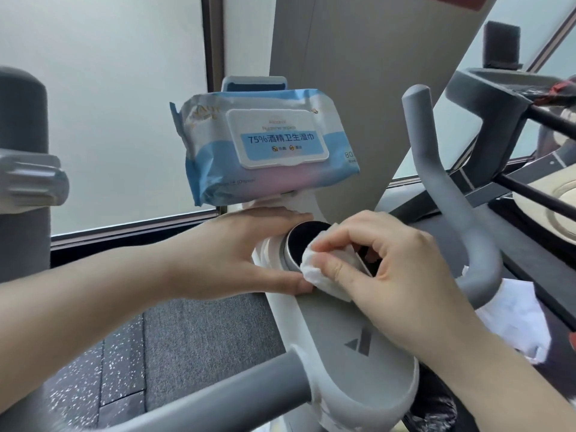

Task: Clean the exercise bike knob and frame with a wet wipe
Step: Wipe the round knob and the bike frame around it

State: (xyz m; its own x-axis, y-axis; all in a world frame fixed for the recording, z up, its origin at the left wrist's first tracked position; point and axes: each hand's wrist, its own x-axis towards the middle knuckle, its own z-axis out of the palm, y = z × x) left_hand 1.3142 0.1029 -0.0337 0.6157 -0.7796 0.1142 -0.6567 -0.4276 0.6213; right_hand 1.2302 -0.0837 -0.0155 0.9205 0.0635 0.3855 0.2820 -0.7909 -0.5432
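The round knob (304, 244) with a black face and silver rim sits on the white and grey bike frame (339, 332). My right hand (386, 275) pinches a crumpled white wet wipe (324, 272) against the knob's face, covering its right part. My left hand (237, 254) cups the knob's housing from the left, with fingers above and thumb below it.
A blue pack of wet wipes (268, 148) rests on the tablet holder just above the knob. Grey handlebars (448, 188) curve up on the right and another bar (237, 397) crosses the bottom left. Other gym equipment (511, 98) stands at the right, a window behind.
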